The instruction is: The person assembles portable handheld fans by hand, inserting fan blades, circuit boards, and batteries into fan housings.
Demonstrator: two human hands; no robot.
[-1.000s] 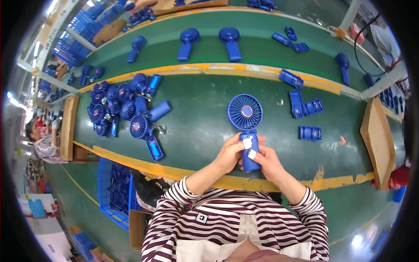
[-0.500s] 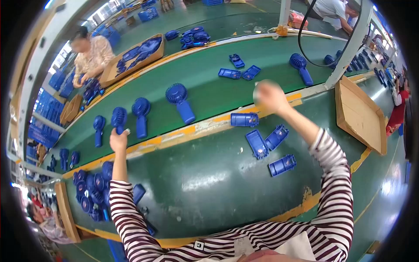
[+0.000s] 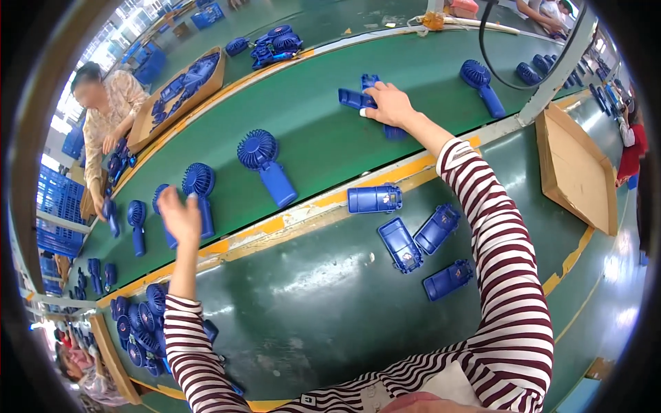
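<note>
My left hand (image 3: 181,217) is raised at the near edge of the green conveyor belt (image 3: 323,144), fingers apart, holding nothing. Partly hidden behind it stands a blue handheld fan (image 3: 160,191); a second fan (image 3: 199,180) is just to its right. My right hand (image 3: 391,107) reaches over the belt, its thumb and fingers closed on a blue plastic housing (image 3: 354,98). Another housing (image 3: 370,80) touches the fingertips, and a third housing (image 3: 394,133) shows partly beneath the palm. How firmly they are gripped is hidden.
Several loose housings (image 3: 399,244) lie on the green table before me. Heaped fans (image 3: 141,323) sit at its left, a cardboard tray (image 3: 578,172) at its right. Across the belt a co-worker (image 3: 107,117) handles fans beside a cardboard box (image 3: 179,96). A metal post (image 3: 558,76) rises at right.
My left hand has let go of a fan and opened. My right hand has moved up and left from the belt's near edge onto the housings. The view has shifted slightly.
</note>
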